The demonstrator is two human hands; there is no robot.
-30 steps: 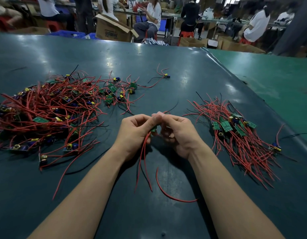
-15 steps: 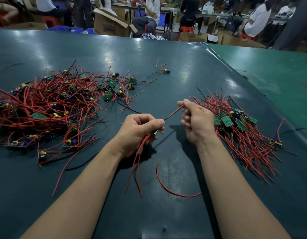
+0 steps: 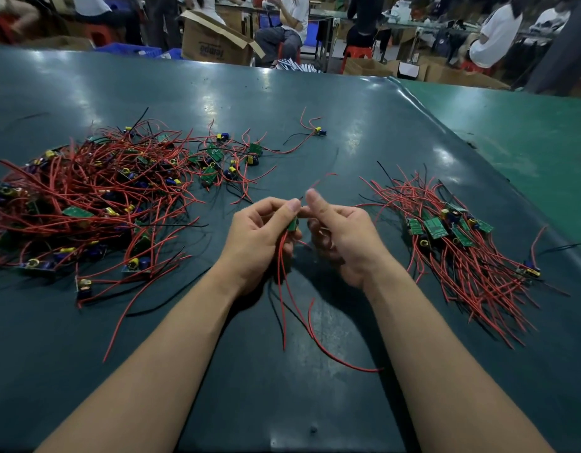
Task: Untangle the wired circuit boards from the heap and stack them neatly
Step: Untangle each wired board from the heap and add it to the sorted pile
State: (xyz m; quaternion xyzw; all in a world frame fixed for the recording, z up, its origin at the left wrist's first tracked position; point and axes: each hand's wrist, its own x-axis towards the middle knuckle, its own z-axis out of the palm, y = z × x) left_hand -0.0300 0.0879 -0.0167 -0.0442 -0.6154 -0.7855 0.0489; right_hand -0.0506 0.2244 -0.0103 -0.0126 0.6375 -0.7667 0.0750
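Over the desk (image 3: 282, 103), our left hand (image 3: 259, 237) pinches one wired board (image 3: 293, 224) while our right hand (image 3: 341, 237), fingers curled, seems to grip its lead; tugging risks snagging wires trailing toward the heap (image 3: 86, 197).

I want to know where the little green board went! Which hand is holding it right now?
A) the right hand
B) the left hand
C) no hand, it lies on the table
B: the left hand pinches the small green board between thumb and fingers, its red wires hanging down toward the table, while the right hand is beside it with its fingers curled.
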